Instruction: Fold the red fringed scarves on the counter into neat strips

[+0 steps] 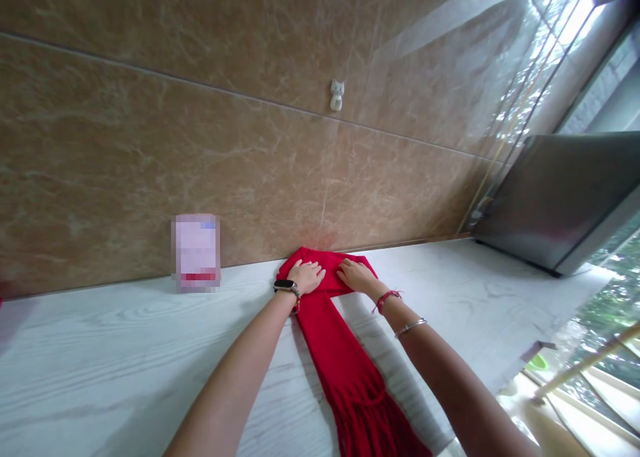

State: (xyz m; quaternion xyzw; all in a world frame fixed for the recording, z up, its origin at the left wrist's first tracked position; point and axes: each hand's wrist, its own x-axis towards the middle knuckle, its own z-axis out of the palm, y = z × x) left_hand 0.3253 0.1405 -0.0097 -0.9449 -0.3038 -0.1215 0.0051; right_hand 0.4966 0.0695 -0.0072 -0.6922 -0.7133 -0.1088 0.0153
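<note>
A red scarf (336,340) lies on the white wood-grain tabletop (125,343), its far end folded into a flat band close to the wall. From that band one length runs toward me and ends in a long fringe at the lower edge of the view. My left hand (309,277), with a dark-faced watch at the wrist, rests flat on the left part of the folded band. On its right part lies my right hand (354,274), fingers stretched out over the cloth. A red string bracelet and a silver bangle are on the right arm.
A brown marble-patterned tiled wall (150,143) borders the table's far side. A small white cat-shaped piece (337,95) is fixed to it. At left, a blurred-out pinkish upright item (197,251) stands against the wall. A grey box-shaped appliance (560,197) stands at the right end.
</note>
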